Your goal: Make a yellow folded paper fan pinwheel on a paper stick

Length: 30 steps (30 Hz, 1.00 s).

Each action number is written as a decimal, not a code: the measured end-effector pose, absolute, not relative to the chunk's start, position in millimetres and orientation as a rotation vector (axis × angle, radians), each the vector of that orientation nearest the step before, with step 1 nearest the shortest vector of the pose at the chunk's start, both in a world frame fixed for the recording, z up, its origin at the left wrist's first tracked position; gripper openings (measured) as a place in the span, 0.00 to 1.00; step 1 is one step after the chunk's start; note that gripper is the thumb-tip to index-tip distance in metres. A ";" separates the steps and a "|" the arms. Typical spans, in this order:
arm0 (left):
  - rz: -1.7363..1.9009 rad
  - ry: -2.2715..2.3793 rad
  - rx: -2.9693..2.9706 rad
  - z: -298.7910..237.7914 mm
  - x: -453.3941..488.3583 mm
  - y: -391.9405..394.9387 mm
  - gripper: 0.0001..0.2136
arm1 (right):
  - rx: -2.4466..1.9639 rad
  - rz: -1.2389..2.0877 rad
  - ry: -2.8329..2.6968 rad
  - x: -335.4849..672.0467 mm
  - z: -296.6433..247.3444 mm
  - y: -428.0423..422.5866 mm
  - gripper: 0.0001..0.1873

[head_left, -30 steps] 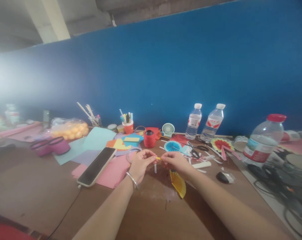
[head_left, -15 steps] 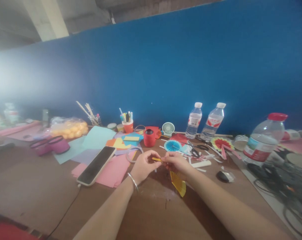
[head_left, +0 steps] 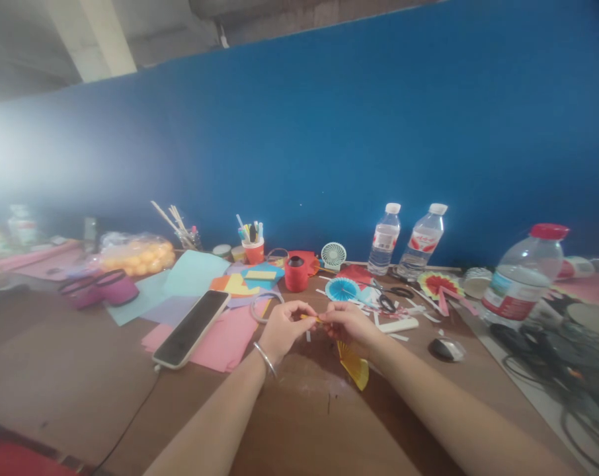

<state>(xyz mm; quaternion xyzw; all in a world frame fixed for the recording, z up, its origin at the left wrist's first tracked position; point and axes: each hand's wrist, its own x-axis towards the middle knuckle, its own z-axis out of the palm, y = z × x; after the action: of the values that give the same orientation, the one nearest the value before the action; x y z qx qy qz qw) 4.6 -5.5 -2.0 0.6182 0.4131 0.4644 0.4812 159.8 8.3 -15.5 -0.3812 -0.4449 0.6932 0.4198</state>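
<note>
A small yellow folded paper strip [head_left: 311,318] spans the gap between my hands, above the brown table [head_left: 299,423]. My left hand [head_left: 285,330], with a silver bangle at the wrist, pinches its left end between thumb and finger. The right end is pinched by my right hand [head_left: 352,327], whose fingers hide part of it. Below that right hand a yellow pleated paper fan [head_left: 354,367] shows, spread out; whether it joins the strip I cannot tell. Just beyond the hands lies a blue pleated paper rosette [head_left: 342,289].
Left of my hands are a phone [head_left: 193,328] with a cable and coloured paper sheets [head_left: 225,340]. Behind stands a red cup-shaped object [head_left: 296,274]. Scissors [head_left: 387,302], paper scraps and a mouse [head_left: 447,350] lie to the right, near a large bottle [head_left: 525,277].
My left thumb and finger have closed over the left end of the yellow strip, so less of it shows. The right hand has hardly moved.
</note>
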 end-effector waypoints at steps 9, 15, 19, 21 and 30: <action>1.140 0.920 1.188 -7.5 6.9 -5.2 0.06 | -0.941 1.702 -1.083 157.4 -15.4 6.2 0.15; 1.106 0.893 1.042 -7.0 5.9 -4.7 0.06 | -0.932 1.704 -1.079 156.8 -13.0 4.5 0.15; 1.106 0.832 1.032 -4.3 4.8 -5.8 0.06 | -0.898 1.749 -1.039 158.0 -14.7 4.9 0.15; 1.110 0.818 1.082 -3.2 4.8 -6.7 0.07 | -0.870 1.771 -1.022 158.9 -16.4 5.8 0.15; 1.148 0.968 1.295 -6.1 8.0 -6.6 0.04 | -0.869 1.780 -1.070 157.0 -16.1 3.7 0.15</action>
<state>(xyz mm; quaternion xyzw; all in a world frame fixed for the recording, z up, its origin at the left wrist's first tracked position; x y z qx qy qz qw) 8.0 -6.6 -6.1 0.5465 0.4086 0.4845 0.5473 157.0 3.7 -16.1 -0.3483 -0.4291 0.7136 0.4305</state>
